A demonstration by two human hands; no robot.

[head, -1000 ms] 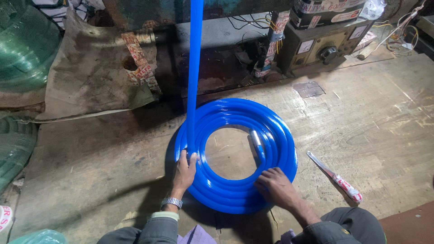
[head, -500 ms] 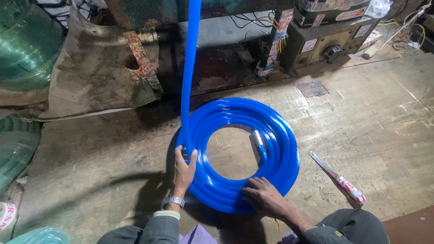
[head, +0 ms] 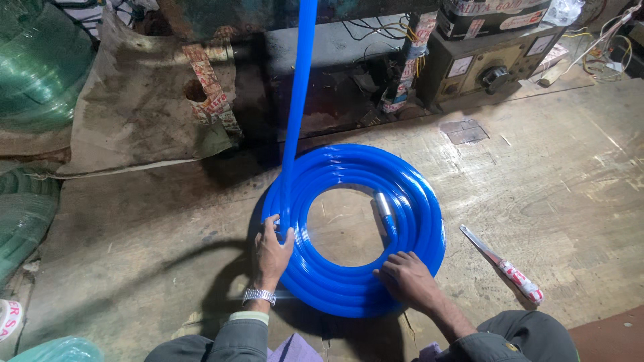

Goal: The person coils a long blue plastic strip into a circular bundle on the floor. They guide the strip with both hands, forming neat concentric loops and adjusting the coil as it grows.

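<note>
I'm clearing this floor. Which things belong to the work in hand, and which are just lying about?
In use:
blue hose coil, under both hands
hose length coming down from above
left hand
right hand

Lying about:
knife
green hose rolls
sacking
control box

A dim workshop corner with a worn wooden floor

The scuffed, pale wooden plank floor point(head: 570, 174) is stained and catches a warm light on the right, while the left falls into shadow. Along the back stands a dark, grimy metal machine base point(head: 349, 74), with a dirty brown burlap sack point(head: 141, 100) draped beside it. To the right sits an old boxy electrical control unit with a black knob point(head: 493, 64), loose yellow and white wires point(head: 607, 43) trailing nearby. Rolls of translucent green plastic tubing point(head: 33, 67) are heaped at the left edge. A small grey square patch point(head: 464, 131) lies on the floor.
</note>
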